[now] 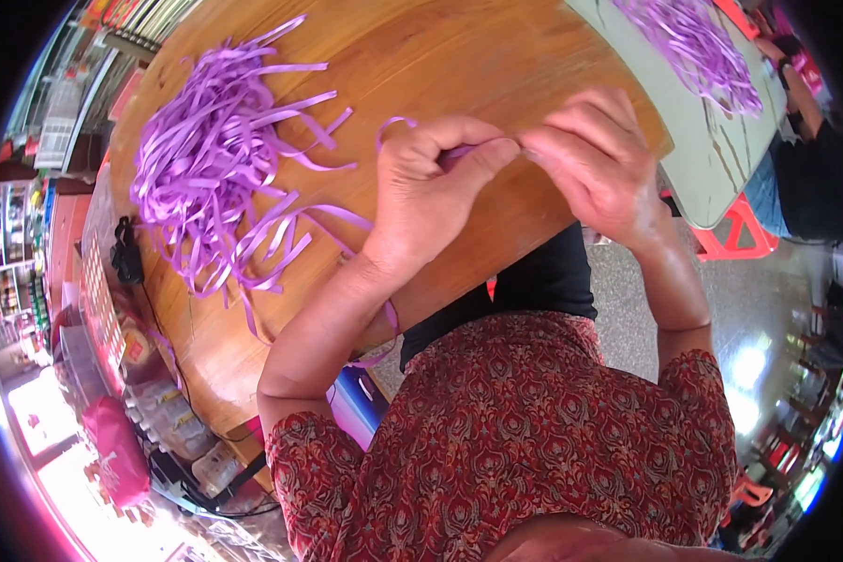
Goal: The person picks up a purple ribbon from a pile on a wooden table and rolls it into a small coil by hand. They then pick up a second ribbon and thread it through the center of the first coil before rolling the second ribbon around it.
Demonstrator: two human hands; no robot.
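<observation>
Over the wooden table (pixel 421 61) my two hands meet at their fingertips. My left hand (pixel 421 197) is closed, thumb against forefinger, around a narrow purple ribbon (pixel 456 155). A loop of that ribbon stands out behind the knuckles. My right hand (pixel 599 169) is pinched shut right beside the left thumb tip. What lies between its fingers is too small to make out. To the left of my left hand, a tangled heap of shiny purple ribbons (pixel 206 159) spreads on the table, with loose strands trailing toward my left forearm and over the table's near edge.
A pale table (pixel 712 155) adjoins at the right, bearing more purple ribbons (pixel 698 56). Another person's arm (pixel 801 98) is beside it, above a red plastic stool (pixel 738 234). A black cable (pixel 164 332) and a pink bag (pixel 117 450) lie at the left, near stocked shelves.
</observation>
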